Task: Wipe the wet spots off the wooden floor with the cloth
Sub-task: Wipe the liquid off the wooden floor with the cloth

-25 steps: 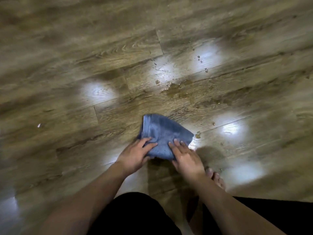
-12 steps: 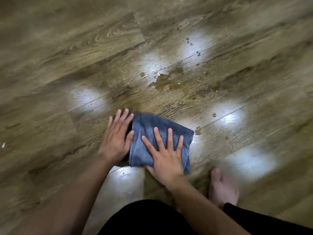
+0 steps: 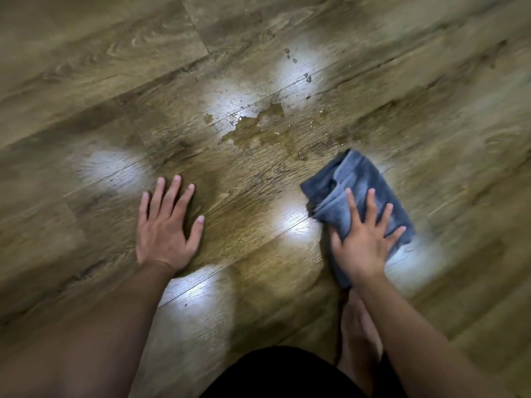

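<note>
Blue cloth [image 3: 359, 193], soft and fuzzy, folded into bunched layers, flat on the floor [image 3: 86, 67] at the right. Right hand [image 3: 362, 242] pressed flat on its near half, fingers [image 3: 352, 208] straight and spread wide, gripping nothing. Left hand [image 3: 165, 228] flat on bare floor, well apart from the cloth, fingers straight and a little spread, holding nothing.

Floor of brown wood planks with wavy grain and thin dark seams, running slantwise. Smooth and shiny, with soft white patches of light [image 3: 293, 222] here and there.

Puddle [image 3: 258, 130] beyond both hands, flat and ragged at the edges, glossy, near the far corner of the cloth but not touching it. Small round drops [image 3: 307, 77] scattered farther off, and tiny ones just right of the puddle.

Bare foot [image 3: 356, 323] on the floor below the right arm, partly hidden and blurred. Black clothes [image 3: 275, 372] at the bottom edge. Planks blurred at the corners.
</note>
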### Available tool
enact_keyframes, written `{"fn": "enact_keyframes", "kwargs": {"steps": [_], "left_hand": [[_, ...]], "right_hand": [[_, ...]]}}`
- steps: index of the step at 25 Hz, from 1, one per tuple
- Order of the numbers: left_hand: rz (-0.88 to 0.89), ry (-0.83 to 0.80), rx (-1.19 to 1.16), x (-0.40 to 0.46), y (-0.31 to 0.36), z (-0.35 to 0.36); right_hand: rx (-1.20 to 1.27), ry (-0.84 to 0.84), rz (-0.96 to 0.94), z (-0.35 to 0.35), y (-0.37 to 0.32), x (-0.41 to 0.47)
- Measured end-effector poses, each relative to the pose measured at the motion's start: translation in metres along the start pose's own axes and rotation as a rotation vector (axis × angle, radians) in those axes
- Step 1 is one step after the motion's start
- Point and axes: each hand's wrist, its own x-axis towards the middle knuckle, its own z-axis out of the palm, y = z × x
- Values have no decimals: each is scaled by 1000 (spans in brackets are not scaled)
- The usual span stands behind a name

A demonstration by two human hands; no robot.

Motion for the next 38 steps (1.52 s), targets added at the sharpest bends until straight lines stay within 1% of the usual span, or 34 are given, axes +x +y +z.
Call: {"fn": "enact_keyframes", "kwargs": {"steps": [1, 3, 5, 7, 8, 11, 13, 14, 15, 16, 17, 18, 19, 20, 23, 25, 27, 29, 30, 32, 36, 38], "left_hand": [[1, -1, -2, 0, 1, 0], [8, 6, -2, 0, 0, 1], [-4, -11, 1, 1, -2, 0], [-23, -35, 21, 0, 2, 1], [-31, -50, 35, 1, 3, 1], [-64, -97, 23, 2, 2, -5], [-137, -106, -81, 7, 11, -8], [-169, -112, -134, 10, 26, -8], [-189, -143, -150, 14, 46, -6], [-205, -220, -122, 20, 69, -3], [-230, -333, -82, 27, 89, 1], [-278, -454, -57, 34, 105, 4], [-333, -547, -52, 42, 114, 7], [-361, -606, -61, 46, 115, 8], [-326, -725, -109, 48, 103, 2], [-314, -779, -110, 50, 105, -6], [-300, -791, -84, 52, 109, -7], [-306, -814, -82, 54, 111, -10], [-309, -829, -83, 54, 111, -12], [-313, -853, -68, 53, 112, -12], [-399, -864, -149, 59, 120, -14], [-401, -836, -187, 59, 124, -16]], "right_hand": [[27, -4, 65, -5, 14, 18], [83, -9, 139, -13, 29, 43], [117, 14, 163, -12, 22, 48], [126, 33, 142, -9, -2, 31], [105, 25, 91, -5, -18, 15], [30, -6, -157, 10, -66, -53], [9, 14, -284, 25, -85, -100], [-4, 8, -315, 29, -87, -117], [-23, 4, -339, 32, -82, -124], [-39, 11, -365, 34, -70, -123], [-46, 30, -371, 35, -54, -118], [-40, 36, -341, 37, -33, -113], [-27, 32, -272, 37, -9, -110], [-15, 27, -178, 36, 17, -107], [65, -1, 139, 26, 98, -79], [172, 2, 318, 15, 136, -47], [313, 13, 467, 6, 148, -15], [356, 49, 530, 5, 127, -5], [338, 69, 514, 6, 108, -8], [278, 89, 386, 10, 64, -26], [108, 2, -31, 24, -32, -101], [55, -49, -199, 31, -60, -141]]}}
